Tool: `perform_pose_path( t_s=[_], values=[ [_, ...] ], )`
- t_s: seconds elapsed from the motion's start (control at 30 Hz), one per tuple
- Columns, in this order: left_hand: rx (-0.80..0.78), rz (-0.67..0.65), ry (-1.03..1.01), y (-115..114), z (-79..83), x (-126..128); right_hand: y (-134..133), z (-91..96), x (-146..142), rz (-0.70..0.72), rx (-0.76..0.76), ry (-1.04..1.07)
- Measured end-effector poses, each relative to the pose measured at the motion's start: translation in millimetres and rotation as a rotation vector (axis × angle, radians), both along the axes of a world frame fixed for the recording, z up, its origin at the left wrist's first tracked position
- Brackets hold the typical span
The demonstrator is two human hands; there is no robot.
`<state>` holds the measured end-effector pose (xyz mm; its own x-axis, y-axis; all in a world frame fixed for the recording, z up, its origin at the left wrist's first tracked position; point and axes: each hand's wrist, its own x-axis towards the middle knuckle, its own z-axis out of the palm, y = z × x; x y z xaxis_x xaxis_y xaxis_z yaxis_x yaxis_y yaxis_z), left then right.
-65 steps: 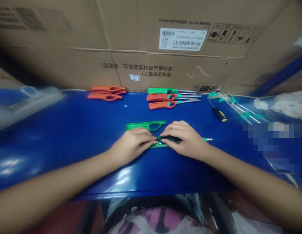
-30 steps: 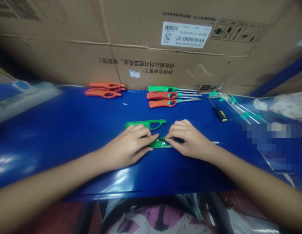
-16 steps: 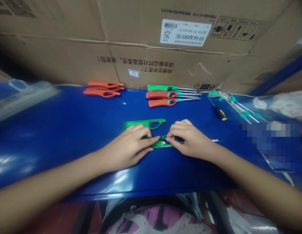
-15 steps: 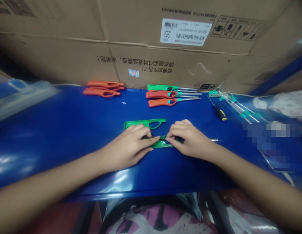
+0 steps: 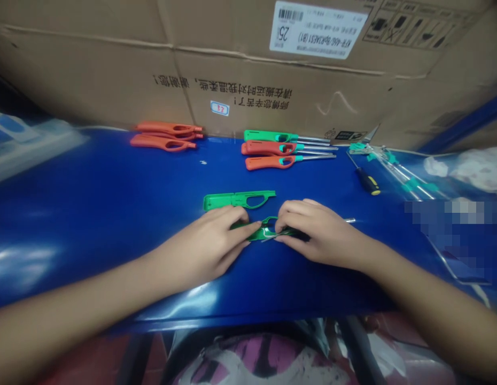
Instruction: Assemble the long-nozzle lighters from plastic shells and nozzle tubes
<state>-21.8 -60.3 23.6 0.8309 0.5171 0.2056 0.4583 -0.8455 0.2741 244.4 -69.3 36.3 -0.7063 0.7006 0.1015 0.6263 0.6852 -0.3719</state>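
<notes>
A green lighter shell half (image 5: 262, 232) with its inner parts lies on the blue table (image 5: 112, 214) in the middle. My left hand (image 5: 208, 240) presses down on its left part, fingers curled over it. My right hand (image 5: 318, 232) pinches its right part, where a metal tube tip (image 5: 350, 220) sticks out past the knuckles. Just behind my hands lies a second, empty green shell half (image 5: 238, 199), untouched.
Three finished long lighters (image 5: 284, 149), one green and two orange, lie at the back. Orange shell halves (image 5: 164, 135) sit back left. A black-and-yellow screwdriver (image 5: 367, 179) and loose tube assemblies (image 5: 396, 168) lie back right. A big cardboard box (image 5: 232, 69) walls off the rear.
My right fingers have curled in tighter over the shell's right part. The view has tilted slightly, otherwise both hands stay on the same green piece.
</notes>
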Motion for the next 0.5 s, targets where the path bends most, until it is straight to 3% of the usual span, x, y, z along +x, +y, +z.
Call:
perform_pose_path(
  t_s=[0.3, 0.5],
  values=[
    [-0.084, -0.022, 0.001, 0.6, -0.6, 0.7, 0.9, -1.4, 5.2, -0.058, -0.062, 0.065],
    [-0.066, -0.001, 0.007, -0.7, -0.4, 1.2, 0.6, 6.5, 7.7, 0.016, -0.107, 0.007]
  ],
)
